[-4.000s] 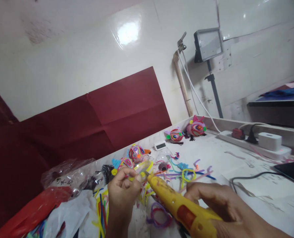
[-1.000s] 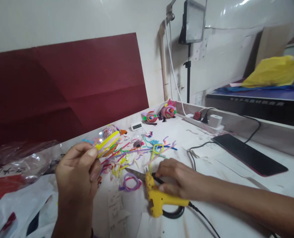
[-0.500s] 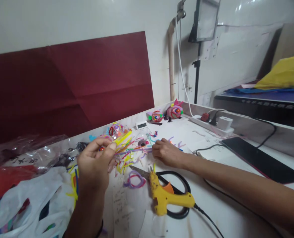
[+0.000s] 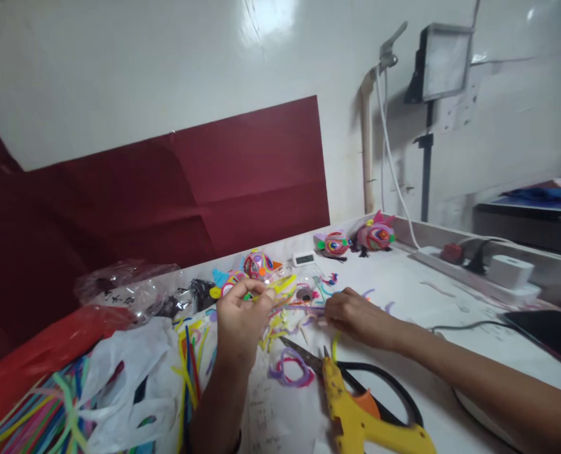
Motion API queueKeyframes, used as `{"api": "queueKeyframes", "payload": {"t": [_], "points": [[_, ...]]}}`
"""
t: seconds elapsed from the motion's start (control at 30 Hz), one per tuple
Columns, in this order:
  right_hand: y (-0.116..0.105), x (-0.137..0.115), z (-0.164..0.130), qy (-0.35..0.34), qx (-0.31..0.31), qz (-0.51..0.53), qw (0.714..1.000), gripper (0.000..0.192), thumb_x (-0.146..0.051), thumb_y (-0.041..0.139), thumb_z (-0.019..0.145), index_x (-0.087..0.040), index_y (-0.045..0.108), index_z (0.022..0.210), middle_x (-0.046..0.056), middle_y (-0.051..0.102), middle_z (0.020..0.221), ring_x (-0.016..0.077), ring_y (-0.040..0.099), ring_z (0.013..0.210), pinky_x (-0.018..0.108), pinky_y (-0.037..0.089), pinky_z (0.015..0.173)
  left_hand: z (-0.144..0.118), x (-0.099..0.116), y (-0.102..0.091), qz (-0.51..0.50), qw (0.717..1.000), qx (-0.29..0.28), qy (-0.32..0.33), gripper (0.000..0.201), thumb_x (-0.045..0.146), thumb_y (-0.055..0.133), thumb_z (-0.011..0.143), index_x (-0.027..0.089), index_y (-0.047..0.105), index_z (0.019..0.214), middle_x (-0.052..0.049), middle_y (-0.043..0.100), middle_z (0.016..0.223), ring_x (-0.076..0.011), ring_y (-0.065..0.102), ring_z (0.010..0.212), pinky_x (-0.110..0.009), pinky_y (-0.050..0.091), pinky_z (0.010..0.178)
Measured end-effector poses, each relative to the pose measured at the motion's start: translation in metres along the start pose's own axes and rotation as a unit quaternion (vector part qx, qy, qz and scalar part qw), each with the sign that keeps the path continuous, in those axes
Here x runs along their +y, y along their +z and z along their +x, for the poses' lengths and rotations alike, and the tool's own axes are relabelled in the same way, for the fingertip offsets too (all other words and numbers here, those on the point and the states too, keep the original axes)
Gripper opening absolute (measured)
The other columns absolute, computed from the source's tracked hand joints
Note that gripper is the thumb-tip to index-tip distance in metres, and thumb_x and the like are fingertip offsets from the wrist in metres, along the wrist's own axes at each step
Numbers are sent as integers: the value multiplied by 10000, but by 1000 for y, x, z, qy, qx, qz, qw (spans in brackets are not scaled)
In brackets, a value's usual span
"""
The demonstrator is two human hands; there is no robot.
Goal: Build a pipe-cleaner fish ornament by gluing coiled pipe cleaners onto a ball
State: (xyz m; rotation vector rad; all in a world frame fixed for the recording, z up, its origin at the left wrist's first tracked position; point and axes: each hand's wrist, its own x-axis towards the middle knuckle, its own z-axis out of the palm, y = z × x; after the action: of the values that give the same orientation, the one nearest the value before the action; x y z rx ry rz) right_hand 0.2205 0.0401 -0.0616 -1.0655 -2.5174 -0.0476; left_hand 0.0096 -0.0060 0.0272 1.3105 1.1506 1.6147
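Note:
My left hand (image 4: 242, 321) pinches a small bunch of yellow pipe cleaner pieces (image 4: 284, 287) between thumb and fingers. A long purple pipe cleaner (image 4: 302, 308) stretches from beside that hand to my right hand (image 4: 351, 315), whose curled fingers close at its far end; their tips are hidden. Cut scraps (image 4: 275, 331), many of them yellow, lie beneath my hands. Nearer to me is a loop of purple and pink pipe cleaner (image 4: 290, 369). A yellow glue gun (image 4: 351, 410) lies over black-handled scissors (image 4: 394, 384).
Decorated fish-like figures (image 4: 375, 233) and a small digital clock (image 4: 304, 258) stand along the back edge. At right are a power strip (image 4: 474, 274) and a dark phone-like slab (image 4: 549, 337). Plastic bags (image 4: 133, 378) and colourful pipe cleaners (image 4: 29, 416) fill the left side.
The view has swung left and upward, so everything appears farther right and lower. Both hands keep their grips, with the purple pipe cleaner still stretched between them.

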Motion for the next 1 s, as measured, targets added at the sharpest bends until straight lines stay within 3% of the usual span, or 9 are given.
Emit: {"api": "queueKeyframes", "payload": {"t": [0.07, 0.2, 0.27, 0.5, 0.67, 1.0], "points": [[-16, 1, 5, 29, 70, 107, 991, 231, -225, 461, 934, -161, 637, 800, 72, 689, 788, 183, 614, 733, 325, 422, 704, 0, 0, 2, -4, 1000, -2, -13, 153, 249, 660, 577, 184, 521, 582, 116, 340, 358, -19, 254, 265, -143, 190, 298], [-55, -9, 17, 82, 215, 339, 912, 251, -420, 567, 866, -173, 610, 854, 19, 631, 702, 158, 583, 625, 287, 463, 596, 0, -2, 4, 1, 1000, -5, -30, 166, 253, 668, 569, 186, 518, 590, 115, 345, 358, -24, 261, 264, -146, 171, 299], [-68, -21, 20, 72, 247, 379, 889, 284, -457, 595, 842, -175, 617, 864, 9, 612, 696, 136, 553, 575, 262, 448, 534, 0, -3, 5, 13, 999, -8, -37, 164, 254, 667, 572, 185, 520, 592, 113, 347, 353, -23, 259, 267, -144, 159, 304], [-72, -54, 19, -54, 288, 200, 935, 162, -241, 528, 925, -170, 638, 830, 32, 604, 730, 135, 560, 672, 254, 426, 619, 2, -9, 4, 62, 998, -22, -12, 154, 274, 661, 593, 184, 536, 592, 110, 334, 360, -25, 240, 291, -156, 164, 321], [-68, -56, 17, -56, 305, 167, 936, 72, -185, 533, 914, -180, 593, 874, 22, 612, 746, 137, 562, 680, 247, 418, 626, 1, -11, 5, 91, 996, -24, -10, 162, 283, 662, 583, 189, 530, 579, 106, 323, 365, -36, 256, 323, -153, 185, 334], [-65, -58, 17, -79, 310, 132, 938, 123, -154, 491, 919, -175, 576, 833, 51, 579, 791, 160, 538, 730, 259, 413, 636, -3, -12, 8, 131, 990, -47, 17, 105, 270, 628, 605, 203, 549, 590, 117, 322, 322, -49, 244, 276, -187, 259, 329]]}}
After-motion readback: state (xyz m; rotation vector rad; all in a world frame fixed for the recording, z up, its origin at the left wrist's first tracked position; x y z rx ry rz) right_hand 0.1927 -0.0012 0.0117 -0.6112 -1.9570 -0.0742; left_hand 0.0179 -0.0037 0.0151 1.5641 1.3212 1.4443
